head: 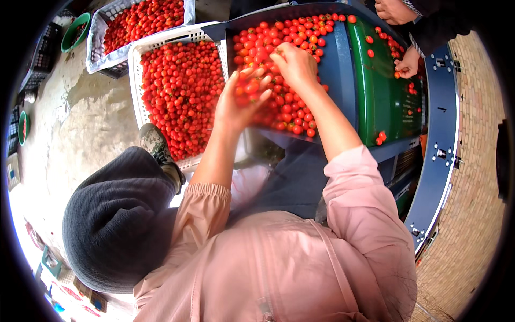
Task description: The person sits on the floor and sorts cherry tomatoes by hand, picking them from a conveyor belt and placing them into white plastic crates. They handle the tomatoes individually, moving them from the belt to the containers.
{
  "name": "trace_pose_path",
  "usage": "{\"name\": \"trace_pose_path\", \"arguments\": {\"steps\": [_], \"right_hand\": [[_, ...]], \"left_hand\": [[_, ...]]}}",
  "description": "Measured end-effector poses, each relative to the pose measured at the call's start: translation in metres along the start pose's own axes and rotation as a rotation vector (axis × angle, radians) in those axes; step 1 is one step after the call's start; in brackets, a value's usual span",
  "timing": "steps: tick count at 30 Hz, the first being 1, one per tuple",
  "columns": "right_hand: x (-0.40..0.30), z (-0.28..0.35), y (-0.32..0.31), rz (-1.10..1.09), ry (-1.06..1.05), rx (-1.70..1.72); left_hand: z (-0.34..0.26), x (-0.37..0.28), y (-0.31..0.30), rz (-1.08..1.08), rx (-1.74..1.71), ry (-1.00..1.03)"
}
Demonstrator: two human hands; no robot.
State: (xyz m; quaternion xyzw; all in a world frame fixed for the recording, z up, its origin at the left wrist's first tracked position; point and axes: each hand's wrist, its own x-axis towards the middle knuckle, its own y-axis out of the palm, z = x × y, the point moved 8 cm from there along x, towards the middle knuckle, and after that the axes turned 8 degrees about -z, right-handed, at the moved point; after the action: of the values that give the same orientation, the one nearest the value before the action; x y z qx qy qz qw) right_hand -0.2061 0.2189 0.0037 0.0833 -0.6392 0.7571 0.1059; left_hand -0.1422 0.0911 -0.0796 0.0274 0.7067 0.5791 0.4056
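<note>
Many cherry tomatoes [299, 106] lie in a dark metal chute tray, beside the blue metal edge [336, 76] of a machine. My left hand [241, 96] is over the tray's left side, palm up with spread, curved fingers, and several tomatoes show in or right behind it; blur hides which. Above the tomatoes, my right hand [295, 66] has its thumb and fingertips brought together on something small, perhaps a stem. A white plastic crate [134, 80], filled with cherry tomatoes, stands at the tray's left.
A green conveyor belt [372, 88] carries scattered tomatoes to the right. Across it, a co-worker's hand [408, 64] holds a tomato, the other hand [394, 11] above. Another lined crate [94, 52] of tomatoes and a green basin [86, 20] stand at upper left. My shoe [155, 143] is beside the white crate.
</note>
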Motion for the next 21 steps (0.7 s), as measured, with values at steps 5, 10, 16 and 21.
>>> {"name": "trace_pose_path", "arguments": {"steps": [5, 10, 16, 21], "right_hand": [[-0.032, 0.037, -0.049, -0.213, -0.029, 0.365], [-0.049, 0.060, -0.036, -0.208, -0.227, 0.535], [0.015, 0.020, 0.007, -0.131, -0.107, 0.355], [0.036, 0.034, 0.057, 0.070, -0.159, -0.256]], "left_hand": [[0.005, -0.003, 0.008, 0.061, -0.074, -0.043], [-0.002, 0.001, -0.006, 0.010, -0.091, 0.014], [-0.005, -0.003, 0.000, 0.063, -0.128, -0.008], [-0.004, 0.000, 0.002, 0.076, -0.139, -0.025]]}}
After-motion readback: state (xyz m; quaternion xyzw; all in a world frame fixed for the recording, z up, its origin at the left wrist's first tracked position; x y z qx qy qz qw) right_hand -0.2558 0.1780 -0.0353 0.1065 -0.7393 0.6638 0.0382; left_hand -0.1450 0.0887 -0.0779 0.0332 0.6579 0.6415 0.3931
